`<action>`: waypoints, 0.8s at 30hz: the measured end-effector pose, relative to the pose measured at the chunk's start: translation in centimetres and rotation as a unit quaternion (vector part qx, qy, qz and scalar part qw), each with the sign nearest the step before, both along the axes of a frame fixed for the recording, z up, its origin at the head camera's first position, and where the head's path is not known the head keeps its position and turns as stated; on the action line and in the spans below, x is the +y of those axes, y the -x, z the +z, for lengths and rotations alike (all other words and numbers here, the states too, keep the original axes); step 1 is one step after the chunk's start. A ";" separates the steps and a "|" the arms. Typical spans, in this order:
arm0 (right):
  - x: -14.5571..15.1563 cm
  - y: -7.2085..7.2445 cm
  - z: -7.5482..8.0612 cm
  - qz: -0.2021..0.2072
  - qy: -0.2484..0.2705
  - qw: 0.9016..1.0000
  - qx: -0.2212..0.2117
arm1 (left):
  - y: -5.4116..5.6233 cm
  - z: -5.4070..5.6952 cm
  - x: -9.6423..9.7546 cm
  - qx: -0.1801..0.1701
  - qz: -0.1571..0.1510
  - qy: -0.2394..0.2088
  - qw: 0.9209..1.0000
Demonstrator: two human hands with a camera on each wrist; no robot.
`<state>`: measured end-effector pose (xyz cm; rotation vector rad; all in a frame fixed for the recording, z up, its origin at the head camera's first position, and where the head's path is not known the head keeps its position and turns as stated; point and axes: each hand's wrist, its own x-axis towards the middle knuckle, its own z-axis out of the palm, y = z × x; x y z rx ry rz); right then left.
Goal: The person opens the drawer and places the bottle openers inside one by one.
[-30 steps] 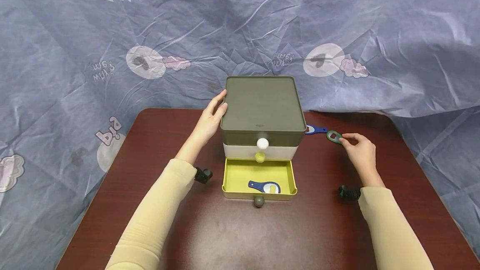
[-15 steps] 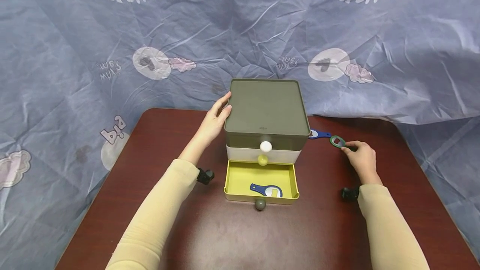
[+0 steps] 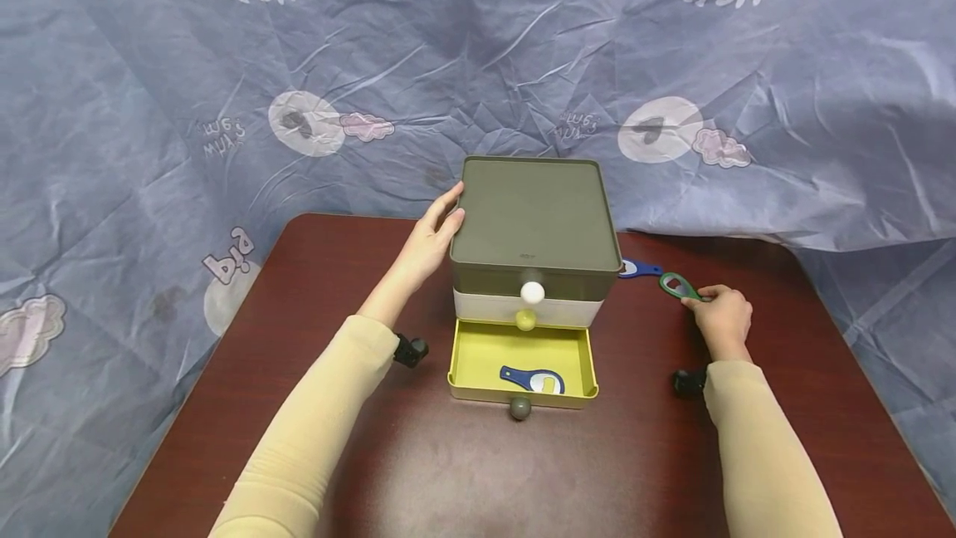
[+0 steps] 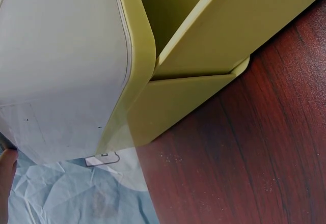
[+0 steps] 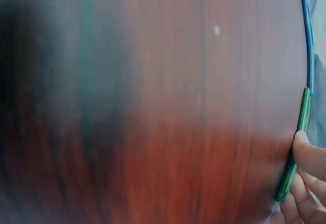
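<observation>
My left hand [image 3: 429, 246] rests against the left side of a small drawer box [image 3: 534, 214] with a dark olive top, fingers spread along its upper edge. The bottom yellow drawer [image 3: 478, 355] is pulled out, and a blue bottle opener [image 3: 523, 376] lies in it. To the right of the box, my right hand [image 3: 724, 318] pinches the handle of a green bottle opener [image 3: 675, 285] on the table. The right wrist view shows thumb and fingers on the green opener [image 5: 294, 158]. Another blue bottle opener [image 3: 641, 269] lies by its ring end, partly hidden by the box.
Everything stands on a dark red-brown wooden table [image 3: 635, 455]. A printed blue-grey cloth [image 3: 418, 65] hangs behind it. The white middle tier [image 3: 485, 308] and olive top tier are shut, with round knobs. A wrist camera [image 3: 411, 349] sits near the box's left side.
My right hand has shifted from the green opener's ring end back along to its handle. The left hand stays on the box. The view has shifted slightly.
</observation>
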<state>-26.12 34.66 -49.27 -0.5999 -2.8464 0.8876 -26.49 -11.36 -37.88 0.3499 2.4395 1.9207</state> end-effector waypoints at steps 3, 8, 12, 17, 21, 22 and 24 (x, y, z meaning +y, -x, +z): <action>0.2 0.1 0.1 -0.018 0.020 0.999 -0.026 | -0.1 0.2 0.1 0.000 0.000 0.003 1.000; 0.5 0.2 0.4 0.006 0.042 0.997 -0.071 | -0.2 0.3 0.1 0.005 0.003 0.000 1.000; 0.6 -0.3 0.4 0.033 0.050 0.995 -0.077 | -0.1 0.2 0.1 0.003 0.002 -0.001 1.000; 0.0 -1.1 0.5 0.063 0.077 0.993 -0.063 | -0.1 0.1 0.3 0.003 0.003 -0.004 1.000; -1.2 -2.2 1.4 0.100 0.132 0.985 -0.055 | -0.1 0.1 0.2 0.004 0.005 -0.005 1.000; -1.5 -2.6 1.7 0.110 0.141 0.982 -0.053 | -0.1 0.1 0.2 0.004 0.006 -0.004 1.000; -2.1 -3.3 2.4 0.129 0.157 0.978 -0.046 | -0.2 0.0 0.2 0.006 0.005 -0.003 1.000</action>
